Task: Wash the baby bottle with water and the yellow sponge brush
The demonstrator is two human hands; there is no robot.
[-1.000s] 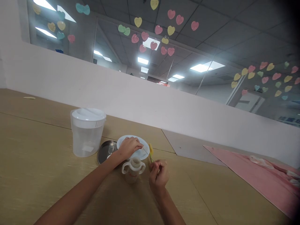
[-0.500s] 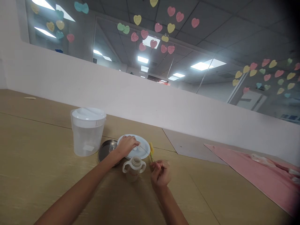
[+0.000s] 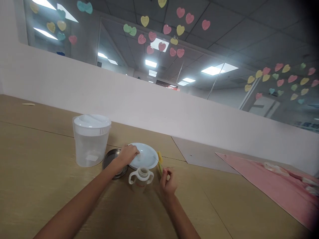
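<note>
My left hand [image 3: 129,154] reaches over the left side of a white plate [image 3: 149,162], its fingers pinched at a small whitish piece [image 3: 140,156] too blurred to name. On the right, my right hand [image 3: 169,181] is closed near the plate, fingertips around a thin stick-like thing with green [image 3: 160,168] on it. A yellow item [image 3: 159,156] lies by the plate's right edge; whether it joins the green part I cannot tell. Between my hands stands an uncapped two-handled baby bottle [image 3: 141,179], upright. Under my left wrist is a round metal tray [image 3: 107,162], partly hidden.
A clear lidded bucket [image 3: 91,142] stands at the left behind the tray. Pink cloth [image 3: 264,182] covers the table's right side, with crumpled whitish material [image 3: 276,168] on it. A white wall [image 3: 129,96] runs along the back, below a window with heart-shaped notes.
My left hand has drawn back to the left across the plate, uncovering more of it. The thin line between my hands no longer stretches to the left hand. My right hand has shifted slightly.
</note>
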